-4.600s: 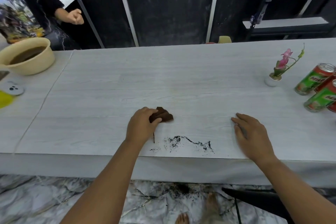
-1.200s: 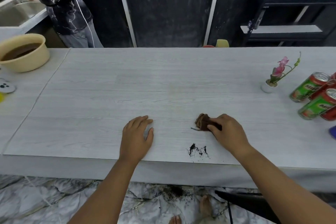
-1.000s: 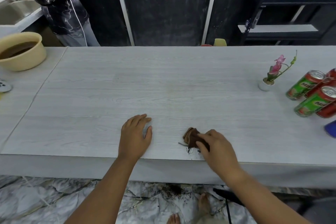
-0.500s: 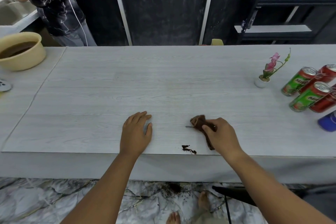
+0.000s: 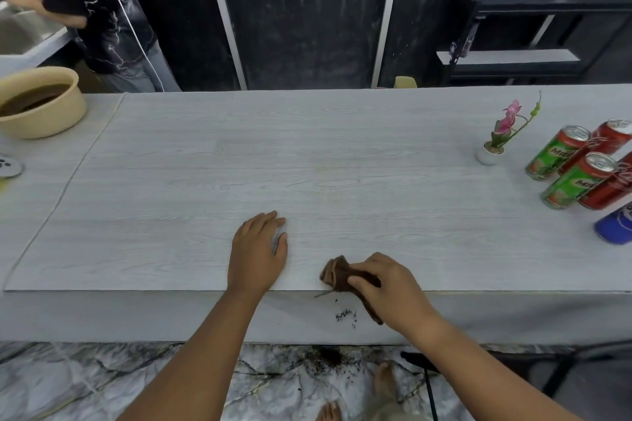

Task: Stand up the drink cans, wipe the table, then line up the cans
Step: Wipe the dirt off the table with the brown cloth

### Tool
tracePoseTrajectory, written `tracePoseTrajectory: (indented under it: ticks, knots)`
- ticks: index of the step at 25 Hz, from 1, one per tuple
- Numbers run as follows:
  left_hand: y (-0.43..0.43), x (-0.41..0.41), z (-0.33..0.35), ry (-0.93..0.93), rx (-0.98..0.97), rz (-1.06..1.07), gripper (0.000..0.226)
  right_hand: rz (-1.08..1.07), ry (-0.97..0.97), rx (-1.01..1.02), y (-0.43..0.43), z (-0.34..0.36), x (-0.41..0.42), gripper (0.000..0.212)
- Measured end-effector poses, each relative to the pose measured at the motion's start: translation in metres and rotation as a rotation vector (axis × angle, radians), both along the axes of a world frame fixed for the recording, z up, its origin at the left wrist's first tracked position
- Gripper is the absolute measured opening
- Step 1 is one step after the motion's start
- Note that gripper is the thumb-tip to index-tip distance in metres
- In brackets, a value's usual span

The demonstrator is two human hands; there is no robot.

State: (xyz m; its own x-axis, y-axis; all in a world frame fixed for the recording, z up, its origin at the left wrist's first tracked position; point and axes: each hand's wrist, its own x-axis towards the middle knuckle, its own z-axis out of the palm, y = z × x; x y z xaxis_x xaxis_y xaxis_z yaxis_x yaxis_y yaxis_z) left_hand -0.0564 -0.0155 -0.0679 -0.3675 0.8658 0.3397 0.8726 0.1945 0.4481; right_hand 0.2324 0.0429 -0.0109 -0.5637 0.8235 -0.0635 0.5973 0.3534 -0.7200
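The right hand (image 5: 393,287) is closed around a crumpled dark brown cloth (image 5: 337,275), which is pressed against the near edge of the pale grey wood-grain table (image 5: 307,164), at about five o'clock from the table's middle; one end of the cloth is bunched ahead of the thumb and the other end hangs past the edge, under the palm. A scatter of small black crumbs (image 5: 345,315) is seen just below the cloth, against the table's front face, and a darker patch of the same spilled dirt (image 5: 325,357) lies on the marbled floor at six o'clock from it. The left hand (image 5: 256,253) is laid flat on the tabletop at nine o'clock from the cloth, fingers extended and nothing held, near the cloth but apart from it. Far off at three o'clock, five upright drink cans are grouped close together: two green cans with red tops (image 5: 555,157), two red cans (image 5: 612,137) just behind them, and a blue can (image 5: 615,229) at the near side of the group, partly cut off by the frame. A small white pot with a pink flower sprig (image 5: 492,147) stands just to nine o'clock of the cans. At the table's far left, around ten o'clock, a round beige basin holding brown liquid (image 5: 37,102) is placed, and behind it a person in a dark patterned shirt (image 5: 92,3) is seen standing by a counter.
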Motion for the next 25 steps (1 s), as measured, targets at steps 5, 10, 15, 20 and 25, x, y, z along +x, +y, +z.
tracePoseTrajectory:
  ticks: [5,10,15,20,25]
  knots:
    - [0.000,0.000,0.000,-0.019,-0.009,0.007,0.036,-0.181,0.042,0.093,0.048,0.008,-0.009,0.029]
    - [0.000,-0.001,0.000,-0.014,-0.004,0.005,0.034,-0.065,-0.137,0.165,0.050,-0.005,-0.016,0.031]
    - [0.000,-0.001,-0.001,-0.011,-0.010,0.001,0.035,0.158,-0.131,0.201,-0.004,-0.008,-0.006,0.032]
    - [0.000,-0.001,0.000,-0.003,-0.024,0.007,0.036,-0.050,0.035,0.002,0.042,0.015,-0.016,0.024]
    - [0.001,-0.001,0.004,0.004,-0.045,0.010,0.034,-0.143,0.021,0.050,0.126,0.021,-0.054,0.032]
